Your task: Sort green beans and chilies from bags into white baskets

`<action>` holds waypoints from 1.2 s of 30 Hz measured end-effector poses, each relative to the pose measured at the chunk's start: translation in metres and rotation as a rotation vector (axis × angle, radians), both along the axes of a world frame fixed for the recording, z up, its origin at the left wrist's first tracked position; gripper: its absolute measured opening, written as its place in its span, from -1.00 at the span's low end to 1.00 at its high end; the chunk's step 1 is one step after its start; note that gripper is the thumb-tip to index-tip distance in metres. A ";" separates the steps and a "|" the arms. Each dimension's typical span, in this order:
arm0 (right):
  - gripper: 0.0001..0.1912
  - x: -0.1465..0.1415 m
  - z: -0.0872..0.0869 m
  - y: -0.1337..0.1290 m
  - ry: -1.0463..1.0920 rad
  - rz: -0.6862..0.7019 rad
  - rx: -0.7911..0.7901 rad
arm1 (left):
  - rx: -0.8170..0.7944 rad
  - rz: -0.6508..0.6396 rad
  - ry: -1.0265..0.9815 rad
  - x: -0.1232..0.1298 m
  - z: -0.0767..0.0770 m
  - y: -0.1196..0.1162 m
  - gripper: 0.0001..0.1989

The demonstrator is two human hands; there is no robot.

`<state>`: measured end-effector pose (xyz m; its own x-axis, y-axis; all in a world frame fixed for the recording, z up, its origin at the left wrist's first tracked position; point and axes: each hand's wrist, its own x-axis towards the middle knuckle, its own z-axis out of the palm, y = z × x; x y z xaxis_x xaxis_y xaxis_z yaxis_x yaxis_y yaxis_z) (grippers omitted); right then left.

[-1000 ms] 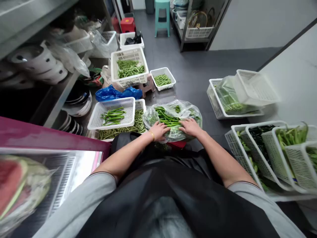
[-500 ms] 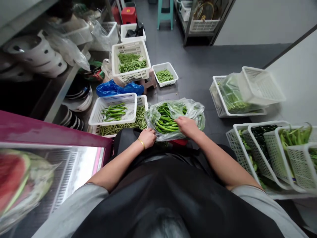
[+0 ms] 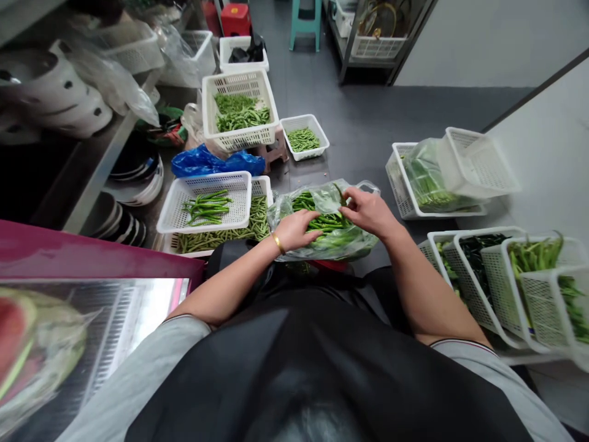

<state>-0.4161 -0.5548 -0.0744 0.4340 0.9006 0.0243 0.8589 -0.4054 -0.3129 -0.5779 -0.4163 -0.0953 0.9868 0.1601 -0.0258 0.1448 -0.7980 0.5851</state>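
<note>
Clear plastic is bunched around a heap of long green peppers at the centre of the frame, and the open bag is seen just above the black apron. The left hand, with a gold-coloured bracelet worn at its wrist, is laid over the left part of the bag, its thumb and fingers held apart. The right hand is placed at the bag's upper right, its fingers bent toward the thumb beside a dark green tip; whether that tip is gripped cannot be told. The two hands are kept apart, with peppers visible between them.

Left of centre, a few green peppers are held in a white perforated basket, which is rested over another basket filled with green beans. Above these, a blue plastic bag is crumpled. At the right edge, greens are contained in slanted white baskets. Part of a cut watermelon, blurred, is shown at lower left.
</note>
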 end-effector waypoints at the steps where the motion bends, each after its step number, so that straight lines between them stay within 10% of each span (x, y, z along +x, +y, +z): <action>1: -0.74 -0.006 0.005 0.000 0.052 0.013 0.101 | -0.088 -0.018 -0.053 0.012 -0.004 0.000 -0.61; 5: -0.75 -0.031 0.006 0.001 0.052 0.060 0.293 | -0.423 -0.066 -0.094 0.041 -0.018 -0.007 -0.81; 12: -0.65 -0.033 -0.002 0.009 -0.098 -0.077 0.302 | -0.498 0.163 -0.236 0.024 -0.006 -0.008 -0.92; 18: -0.66 -0.038 -0.032 0.023 0.026 -0.027 -0.283 | -0.923 0.528 -0.539 -0.004 0.000 0.030 -0.87; 23: -0.70 -0.056 -0.056 0.035 -0.007 0.260 -0.559 | -1.008 0.371 -0.482 -0.003 0.006 0.025 -0.70; 32: -0.83 -0.004 -0.022 0.023 0.135 0.157 -0.406 | -1.080 0.337 -0.652 0.016 0.006 0.008 -0.61; 36: -0.81 -0.025 -0.029 0.033 0.092 0.291 -0.554 | -1.064 0.387 -0.890 0.017 0.035 0.017 -0.71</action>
<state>-0.4407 -0.5223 -0.1039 0.1474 0.8502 -0.5055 0.9379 -0.2825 -0.2016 -0.5611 -0.3993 -0.0604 0.6379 0.7138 0.2890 -0.4766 0.0712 0.8762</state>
